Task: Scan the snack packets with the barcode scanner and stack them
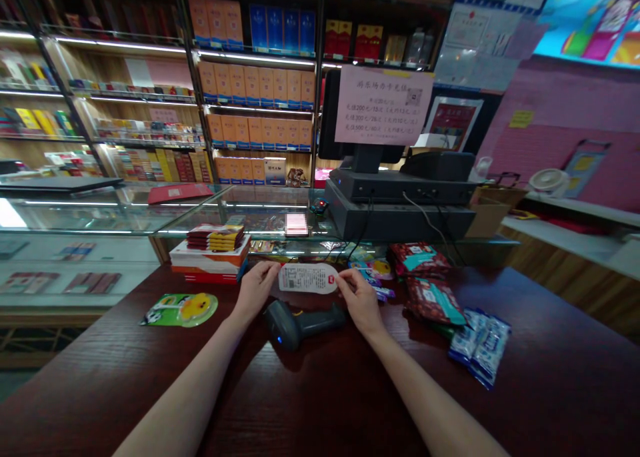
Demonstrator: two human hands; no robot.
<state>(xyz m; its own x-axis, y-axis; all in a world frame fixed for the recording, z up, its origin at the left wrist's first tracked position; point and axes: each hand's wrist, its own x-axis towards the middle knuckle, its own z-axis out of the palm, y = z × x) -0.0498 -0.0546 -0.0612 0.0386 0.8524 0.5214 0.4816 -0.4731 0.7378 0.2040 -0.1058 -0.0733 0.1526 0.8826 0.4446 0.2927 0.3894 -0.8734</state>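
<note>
Between my two hands is a white round-ended package [309, 279], its printed side with text and a barcode facing me. My left hand [259, 285] pinches its left end, and my right hand [358, 295] pinches the right end. Just below it, a dark grey barcode scanner [305, 325] lies on the brown wooden counter [300, 403], with a blue light on its head. To the left of my left hand lies a carded pack [183, 309] with a yellow duck-like shape under clear plastic.
Boxes with small red and yellow packets on top [213, 253] stand behind my left hand. Brown snack bags [430, 297] and blue-white packets [483, 343] lie at right. Beyond are a glass display case [240, 203] and a cash register [395, 203] with trailing cables.
</note>
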